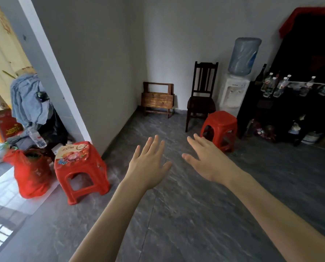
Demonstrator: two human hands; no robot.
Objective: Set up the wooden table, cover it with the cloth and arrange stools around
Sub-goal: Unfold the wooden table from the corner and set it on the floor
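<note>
My left hand (148,165) and right hand (207,159) are out in front, fingers spread, holding nothing. Red stool (82,167) by the wall on my left, another stool (219,127) further right (near the dark chair (202,97)). Folded wooden table (157,99) leans in the far corner.

Grey walls (101,53), dark tiled floor (176,214), perhaps daylight leftward.
</note>
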